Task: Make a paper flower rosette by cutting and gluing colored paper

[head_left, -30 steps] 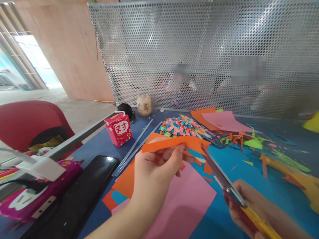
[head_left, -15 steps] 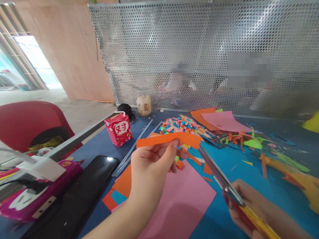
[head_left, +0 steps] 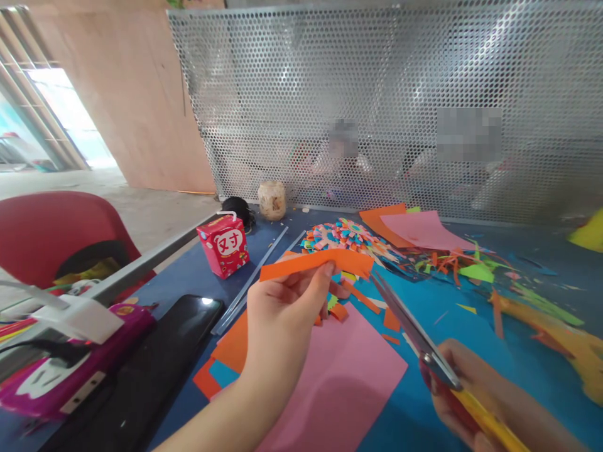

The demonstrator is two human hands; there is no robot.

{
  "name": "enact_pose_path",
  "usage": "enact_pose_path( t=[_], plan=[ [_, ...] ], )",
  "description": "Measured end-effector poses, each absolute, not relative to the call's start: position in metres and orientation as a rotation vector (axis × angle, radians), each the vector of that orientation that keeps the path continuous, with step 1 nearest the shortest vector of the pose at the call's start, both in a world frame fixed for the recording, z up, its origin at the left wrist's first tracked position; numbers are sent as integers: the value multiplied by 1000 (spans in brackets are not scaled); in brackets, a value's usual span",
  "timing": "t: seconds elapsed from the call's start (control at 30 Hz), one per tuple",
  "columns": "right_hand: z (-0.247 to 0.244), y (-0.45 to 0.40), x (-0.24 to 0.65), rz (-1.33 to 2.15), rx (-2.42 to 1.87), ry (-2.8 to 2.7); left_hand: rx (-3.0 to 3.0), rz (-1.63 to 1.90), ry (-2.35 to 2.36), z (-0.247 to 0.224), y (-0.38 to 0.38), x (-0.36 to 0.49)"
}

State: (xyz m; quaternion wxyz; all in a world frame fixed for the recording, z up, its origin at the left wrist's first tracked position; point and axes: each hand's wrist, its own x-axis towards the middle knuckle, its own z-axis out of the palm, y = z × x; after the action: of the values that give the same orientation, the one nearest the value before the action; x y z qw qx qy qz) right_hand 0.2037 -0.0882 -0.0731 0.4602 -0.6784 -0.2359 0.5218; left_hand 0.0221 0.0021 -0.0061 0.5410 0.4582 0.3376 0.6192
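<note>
My left hand [head_left: 292, 307] pinches an orange paper strip [head_left: 301, 265] between thumb and fingers, above the table. Wrapped round the handles of a pair of scissors [head_left: 426, 358] is my right hand [head_left: 471, 389]; the blades point up and left, their tips close to the strip's right end. Beneath the hands lie a pink paper sheet [head_left: 348, 376] and a blue paper sheet [head_left: 452, 339]. Small orange paper pieces [head_left: 392, 319] lie scattered just behind the pink sheet. Further back sit several multicoloured fringed paper flowers [head_left: 342, 233].
To the left stand a red drink carton [head_left: 223, 245], a black phone [head_left: 141, 370] and a purple power strip [head_left: 80, 389]. Orange and pink sheets [head_left: 424, 229] and paper scraps [head_left: 475, 270] lie at the back right. A perforated metal panel [head_left: 301, 94] closes off the far edge, people dimly visible behind it.
The strip's right end has shifted slightly left, and the scissor tips have moved a little left and up with it. The other things stay where they were.
</note>
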Motion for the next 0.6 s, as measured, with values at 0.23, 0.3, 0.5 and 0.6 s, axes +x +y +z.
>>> enact_pose_path(
  t=[0.23,0.3,0.5,0.6],
  plan=[
    [-82,-86,205,1248,-1651,-534,1176,1414,735,-11,2,19],
    [-78,-87,205,1282,-1653,-590,1177,1410,728,-13,2,19],
    [-61,-89,202,1344,-1686,-842,1145,1431,694,-14,3,19],
    [-60,-89,201,1295,-1714,-805,1118,1433,695,-13,3,19]
  ],
)
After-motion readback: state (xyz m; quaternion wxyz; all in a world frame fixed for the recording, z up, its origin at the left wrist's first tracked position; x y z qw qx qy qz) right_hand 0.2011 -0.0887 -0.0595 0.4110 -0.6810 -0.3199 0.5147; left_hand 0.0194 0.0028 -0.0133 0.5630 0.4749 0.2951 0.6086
